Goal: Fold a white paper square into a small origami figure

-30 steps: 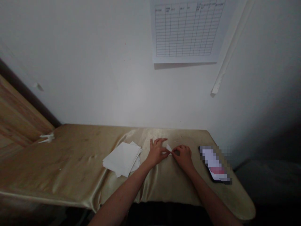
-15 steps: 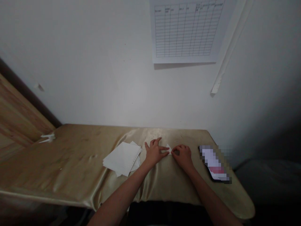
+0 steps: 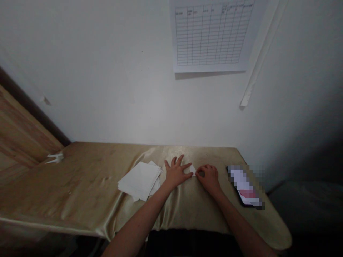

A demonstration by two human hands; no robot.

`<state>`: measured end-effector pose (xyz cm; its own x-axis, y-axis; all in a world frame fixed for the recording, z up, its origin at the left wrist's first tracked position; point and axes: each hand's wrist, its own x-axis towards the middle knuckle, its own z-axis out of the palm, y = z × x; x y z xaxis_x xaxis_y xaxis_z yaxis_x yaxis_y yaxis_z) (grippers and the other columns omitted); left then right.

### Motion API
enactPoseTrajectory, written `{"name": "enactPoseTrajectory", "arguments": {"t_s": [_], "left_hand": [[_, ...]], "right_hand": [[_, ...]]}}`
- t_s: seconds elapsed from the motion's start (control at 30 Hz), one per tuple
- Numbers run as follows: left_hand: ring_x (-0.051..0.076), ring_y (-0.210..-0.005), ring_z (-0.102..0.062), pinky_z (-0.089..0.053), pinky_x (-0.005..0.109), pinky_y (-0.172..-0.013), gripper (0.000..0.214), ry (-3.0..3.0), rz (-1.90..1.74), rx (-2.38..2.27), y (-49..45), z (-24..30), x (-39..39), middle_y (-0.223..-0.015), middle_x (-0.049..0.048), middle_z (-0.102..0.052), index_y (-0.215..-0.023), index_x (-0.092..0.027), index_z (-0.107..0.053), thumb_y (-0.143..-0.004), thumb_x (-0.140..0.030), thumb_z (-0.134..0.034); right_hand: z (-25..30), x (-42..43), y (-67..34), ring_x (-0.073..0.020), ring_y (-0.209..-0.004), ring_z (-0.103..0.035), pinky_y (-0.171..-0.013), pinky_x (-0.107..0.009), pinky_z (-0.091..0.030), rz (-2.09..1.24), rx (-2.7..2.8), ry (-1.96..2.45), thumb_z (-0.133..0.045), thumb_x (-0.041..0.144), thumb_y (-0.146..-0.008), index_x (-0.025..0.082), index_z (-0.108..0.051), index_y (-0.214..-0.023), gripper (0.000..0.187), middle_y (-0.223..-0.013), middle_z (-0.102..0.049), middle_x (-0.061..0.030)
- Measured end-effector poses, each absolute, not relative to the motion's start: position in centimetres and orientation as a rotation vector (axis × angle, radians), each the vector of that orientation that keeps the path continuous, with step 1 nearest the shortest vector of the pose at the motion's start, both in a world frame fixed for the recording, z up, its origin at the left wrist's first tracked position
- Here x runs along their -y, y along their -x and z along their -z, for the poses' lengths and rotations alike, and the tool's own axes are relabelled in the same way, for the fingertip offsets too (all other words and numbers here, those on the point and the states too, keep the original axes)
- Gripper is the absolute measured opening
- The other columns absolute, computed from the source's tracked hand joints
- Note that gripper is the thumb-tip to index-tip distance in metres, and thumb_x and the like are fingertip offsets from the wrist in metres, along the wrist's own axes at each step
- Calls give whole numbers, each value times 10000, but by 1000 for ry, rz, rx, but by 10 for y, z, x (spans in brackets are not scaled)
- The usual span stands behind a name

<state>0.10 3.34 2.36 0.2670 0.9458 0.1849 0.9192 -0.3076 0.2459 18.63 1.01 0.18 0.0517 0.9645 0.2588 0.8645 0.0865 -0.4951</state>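
A small folded piece of white paper [image 3: 192,170] lies on the cloth-covered table between my two hands. My left hand [image 3: 175,174] is spread open at its left side, with the thumb tip on the paper's lower edge and the index fingertip near its upper edge. My right hand [image 3: 208,177] is curled, its thumb and index finger pinched together at the paper's right corner. How the paper is folded is too small to make out.
Left of my hands sits a stack of loose white sheets [image 3: 140,180] with perforated edges. On the right lies a phone [image 3: 243,187], partly pixelated. White scraps [image 3: 55,157] rest at the table's far left. A printed grid sheet [image 3: 210,39] hangs on the wall behind.
My left index finger has lifted away from the thumb, uncovering more of the small paper. My right hand holds its pinch in the same place.
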Motion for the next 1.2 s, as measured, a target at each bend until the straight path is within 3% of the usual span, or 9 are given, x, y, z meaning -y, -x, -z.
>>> {"name": "enactPoseTrajectory", "arguments": {"t_s": [0.23, 0.5, 0.77, 1.0, 1.2], "left_hand": [[434, -1440, -230, 40, 786, -1069, 629, -2446, -438, -1706, 3, -20, -32, -1605, 10, -279, -1342, -522, -523, -752, -703, -645], [376, -1442, -260, -19, 769, -1090, 620, -2478, -419, -1623, 7, -19, -35, -1580, 65, -316, -1381, -488, -491, -803, -669, -618], [346, -1420, -301, -62, 762, -1097, 467, -2468, -457, -1600, 6, -22, -33, -1558, 31, -343, -1316, -521, -544, -858, -555, -629], [328, -1401, -335, -62, 737, -1114, 331, -2404, -512, -1612, 4, -23, -33, -1512, 23, -415, -1197, -475, -658, -875, -542, -616], [303, -1379, -367, -55, 718, -1130, 306, -2299, -574, -1670, -1, -17, -37, -1479, 3, -456, -1132, -460, -691, -827, -462, -709]], "right_hand": [[2, -10, -186, -265, -1053, -500, -1000, -400, -309, -216, 1815, 1791, -655, 352, -820, 272, -750, -882, 138, -1018, -663, -56], [3, -11, -187, -265, -1093, -490, -1031, -420, -296, -256, 1816, 1764, -670, 360, -806, 320, -738, -1046, 253, -1079, -662, -47], [-1, -9, -185, -271, -1110, -485, -1046, -414, -295, -274, 1806, 1786, -683, 369, -795, 279, -719, -1136, 354, -1110, -661, -64], [-2, -10, -185, -263, -1121, -487, -1045, -407, -299, -269, 1826, 1807, -683, 371, -797, 301, -712, -1153, 364, -1128, -659, -54], [-1, -13, -186, -251, -1127, -491, -1050, -404, -288, -291, 1828, 1832, -693, 365, -792, 314, -705, -1159, 371, -1137, -660, -44]]}}
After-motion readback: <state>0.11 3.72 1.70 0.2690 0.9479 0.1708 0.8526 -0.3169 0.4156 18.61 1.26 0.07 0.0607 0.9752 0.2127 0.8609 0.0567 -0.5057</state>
